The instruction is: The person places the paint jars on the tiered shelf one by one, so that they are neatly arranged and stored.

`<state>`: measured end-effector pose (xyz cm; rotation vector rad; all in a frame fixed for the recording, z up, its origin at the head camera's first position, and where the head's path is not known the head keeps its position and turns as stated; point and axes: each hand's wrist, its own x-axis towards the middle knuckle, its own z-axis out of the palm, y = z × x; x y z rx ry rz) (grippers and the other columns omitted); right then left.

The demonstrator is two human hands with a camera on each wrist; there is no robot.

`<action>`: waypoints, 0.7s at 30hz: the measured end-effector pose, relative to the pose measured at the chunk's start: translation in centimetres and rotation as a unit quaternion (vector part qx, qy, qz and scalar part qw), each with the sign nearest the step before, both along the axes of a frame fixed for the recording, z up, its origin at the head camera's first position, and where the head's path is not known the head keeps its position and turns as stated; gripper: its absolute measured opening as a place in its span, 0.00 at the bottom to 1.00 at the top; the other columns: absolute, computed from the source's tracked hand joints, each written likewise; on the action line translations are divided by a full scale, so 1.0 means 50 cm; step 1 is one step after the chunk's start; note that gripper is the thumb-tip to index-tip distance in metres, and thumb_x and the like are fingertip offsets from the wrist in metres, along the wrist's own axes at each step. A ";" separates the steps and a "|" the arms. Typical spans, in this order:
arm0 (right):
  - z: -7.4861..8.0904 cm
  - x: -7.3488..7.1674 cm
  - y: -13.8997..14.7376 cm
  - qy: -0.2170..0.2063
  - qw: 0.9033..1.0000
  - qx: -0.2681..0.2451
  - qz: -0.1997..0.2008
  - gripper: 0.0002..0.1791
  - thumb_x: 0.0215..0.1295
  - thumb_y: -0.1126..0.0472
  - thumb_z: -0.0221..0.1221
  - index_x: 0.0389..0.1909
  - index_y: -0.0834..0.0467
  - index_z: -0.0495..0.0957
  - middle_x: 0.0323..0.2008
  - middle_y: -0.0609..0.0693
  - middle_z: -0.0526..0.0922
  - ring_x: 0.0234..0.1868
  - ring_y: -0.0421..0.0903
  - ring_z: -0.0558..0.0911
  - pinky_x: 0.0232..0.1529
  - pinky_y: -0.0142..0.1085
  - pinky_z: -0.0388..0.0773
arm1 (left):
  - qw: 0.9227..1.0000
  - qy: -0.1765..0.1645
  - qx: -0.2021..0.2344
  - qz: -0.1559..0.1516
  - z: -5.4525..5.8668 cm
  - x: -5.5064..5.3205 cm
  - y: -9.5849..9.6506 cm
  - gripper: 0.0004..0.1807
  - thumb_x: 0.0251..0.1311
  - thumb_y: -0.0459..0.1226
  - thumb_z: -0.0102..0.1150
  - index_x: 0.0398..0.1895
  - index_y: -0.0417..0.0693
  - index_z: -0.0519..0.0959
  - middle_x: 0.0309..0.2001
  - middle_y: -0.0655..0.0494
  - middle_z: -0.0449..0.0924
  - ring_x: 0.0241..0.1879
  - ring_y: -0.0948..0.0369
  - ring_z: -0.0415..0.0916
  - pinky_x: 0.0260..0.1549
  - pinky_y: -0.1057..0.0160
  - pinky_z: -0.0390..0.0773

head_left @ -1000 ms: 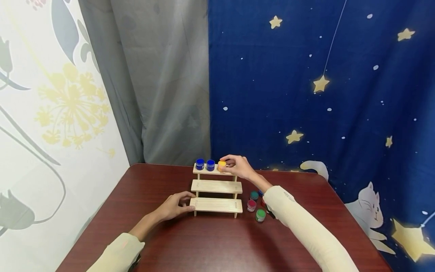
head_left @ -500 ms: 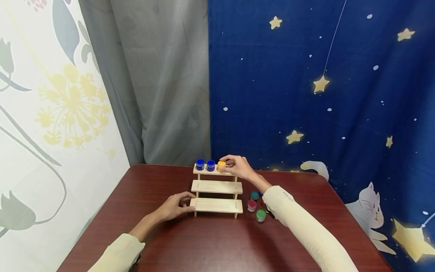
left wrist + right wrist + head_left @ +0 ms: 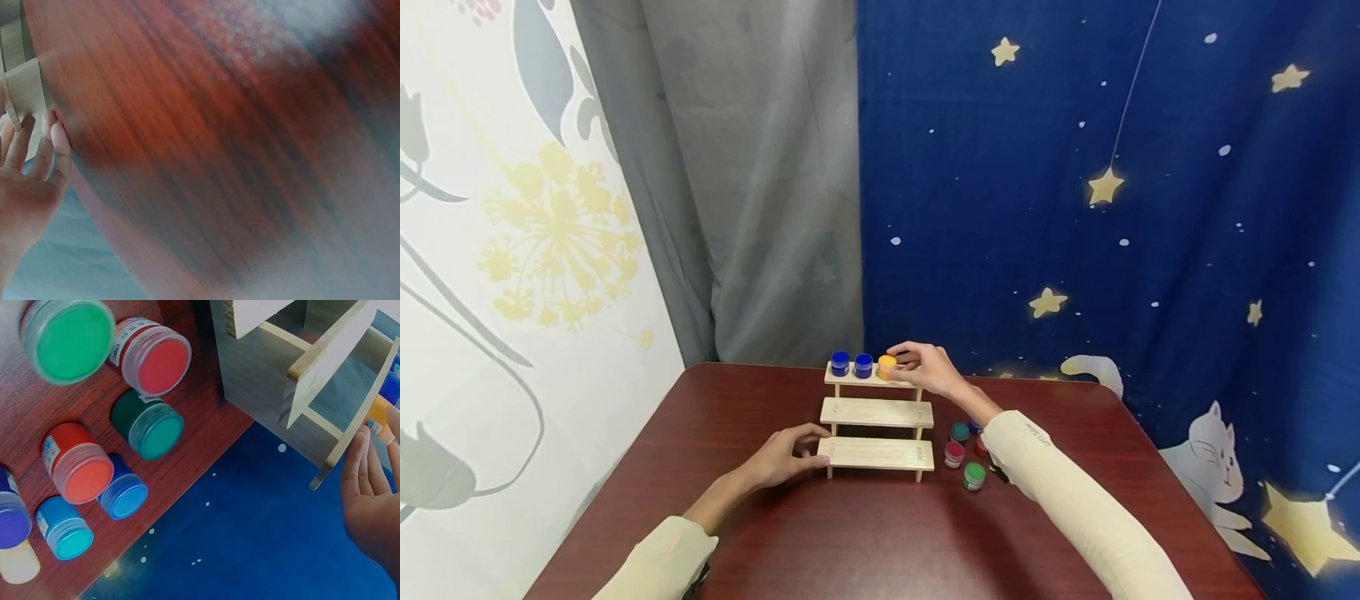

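A three-tier wooden stand (image 3: 876,412) stands on the table. On its top tier, two blue paint jars (image 3: 863,365) sit at the left and middle. My right hand (image 3: 927,369) holds a yellow paint jar (image 3: 887,364) on that tier, right of the blue ones. In the right wrist view, the fingers (image 3: 357,469) touch the side of the yellow jar (image 3: 376,417) at the board's edge. My left hand (image 3: 786,457) grips the left end of the bottom tier. The left wrist view shows its fingers (image 3: 42,153) against the wood, with the thumb hidden.
Right of the stand, several paint jars stand on the dark red table (image 3: 880,542), including a green jar (image 3: 973,477) and a crimson jar (image 3: 954,454). The right wrist view also shows a cyan jar (image 3: 64,528). A blue star curtain (image 3: 970,208) hangs behind.
The right hand has shifted very slightly right against the yellow jar, which shows a little more. The left hand stays at the stand.
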<state>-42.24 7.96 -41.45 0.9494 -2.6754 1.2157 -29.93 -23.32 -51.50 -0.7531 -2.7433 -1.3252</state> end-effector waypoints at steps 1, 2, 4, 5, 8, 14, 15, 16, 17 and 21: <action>0.000 0.001 0.004 -0.003 1.000 -0.001 0.000 0.24 0.64 0.60 0.73 0.61 0.57 0.82 0.53 0.56 0.87 0.51 0.50 0.88 0.50 0.43 0.84 | 1.000 0.003 0.001 -0.002 0.000 0.000 0.000 0.22 0.66 0.42 0.71 0.60 0.45 0.80 0.53 0.45 0.86 0.40 0.61 0.82 0.40 0.63 0.80; 0.000 0.001 0.008 -0.005 1.000 -0.002 0.001 0.24 0.65 0.61 0.73 0.61 0.57 0.82 0.53 0.56 0.88 0.51 0.50 0.88 0.49 0.43 0.84 | 1.000 0.004 0.001 -0.002 0.000 0.000 0.001 0.22 0.66 0.42 0.71 0.60 0.46 0.80 0.53 0.46 0.86 0.39 0.62 0.82 0.40 0.63 0.79; -0.001 0.002 0.016 -0.009 1.000 -0.002 0.003 0.24 0.66 0.61 0.72 0.61 0.57 0.82 0.52 0.55 0.88 0.50 0.48 0.88 0.48 0.42 0.85 | 1.000 0.005 0.000 0.000 0.000 -0.001 0.001 0.22 0.66 0.43 0.71 0.59 0.46 0.80 0.52 0.46 0.87 0.39 0.63 0.82 0.40 0.63 0.79; -0.001 0.002 0.019 -0.008 1.000 -0.002 0.004 0.24 0.66 0.61 0.72 0.62 0.58 0.81 0.52 0.55 0.88 0.49 0.48 0.89 0.48 0.42 0.85 | 1.000 0.005 0.000 0.000 0.000 -0.002 0.001 0.21 0.66 0.43 0.71 0.59 0.47 0.80 0.52 0.47 0.87 0.39 0.63 0.82 0.40 0.63 0.79; 0.000 0.006 0.030 -0.007 1.000 0.000 0.011 0.24 0.66 0.61 0.71 0.63 0.59 0.81 0.51 0.56 0.89 0.49 0.48 0.89 0.48 0.42 0.84 | 1.000 0.003 -0.006 0.005 -0.001 -0.002 0.001 0.22 0.65 0.43 0.71 0.59 0.48 0.81 0.53 0.48 0.87 0.39 0.63 0.82 0.42 0.62 0.79; 0.004 0.018 0.054 -0.009 1.000 0.000 0.023 0.25 0.66 0.61 0.71 0.63 0.58 0.80 0.52 0.58 0.88 0.51 0.51 0.88 0.52 0.42 0.83 | 1.000 0.005 -0.016 0.004 0.000 -0.001 0.001 0.22 0.66 0.44 0.70 0.60 0.48 0.80 0.55 0.46 0.86 0.43 0.60 0.82 0.45 0.57 0.81; 0.003 0.020 0.058 -0.006 1.000 0.000 0.025 0.24 0.67 0.62 0.71 0.63 0.58 0.80 0.52 0.58 0.88 0.51 0.51 0.88 0.52 0.41 0.83 | 1.000 0.004 -0.016 0.004 0.000 -0.001 0.001 0.22 0.67 0.44 0.70 0.60 0.48 0.80 0.55 0.46 0.85 0.43 0.60 0.82 0.45 0.56 0.81; 0.003 0.022 0.062 -0.002 1.000 -0.001 0.025 0.24 0.67 0.62 0.71 0.63 0.58 0.80 0.52 0.58 0.88 0.51 0.51 0.88 0.52 0.41 0.83 | 1.000 0.003 -0.016 0.003 0.000 -0.001 0.002 0.21 0.67 0.44 0.70 0.60 0.48 0.80 0.55 0.46 0.85 0.43 0.60 0.82 0.45 0.56 0.81; 0.002 0.024 0.066 0.002 1.000 -0.003 0.027 0.24 0.67 0.62 0.71 0.62 0.58 0.80 0.52 0.58 0.88 0.50 0.51 0.88 0.52 0.40 0.83 | 1.000 0.003 -0.016 0.002 0.000 0.000 0.002 0.21 0.67 0.44 0.70 0.60 0.48 0.80 0.55 0.46 0.85 0.43 0.60 0.83 0.45 0.56 0.81; 0.001 0.030 0.082 0.013 0.999 -0.011 0.029 0.23 0.66 0.64 0.71 0.61 0.59 0.81 0.50 0.59 0.88 0.49 0.52 0.89 0.51 0.40 0.84 | 1.000 0.000 -0.012 0.000 -0.001 -0.002 0.002 0.21 0.66 0.43 0.71 0.60 0.48 0.80 0.55 0.46 0.85 0.43 0.60 0.83 0.44 0.59 0.81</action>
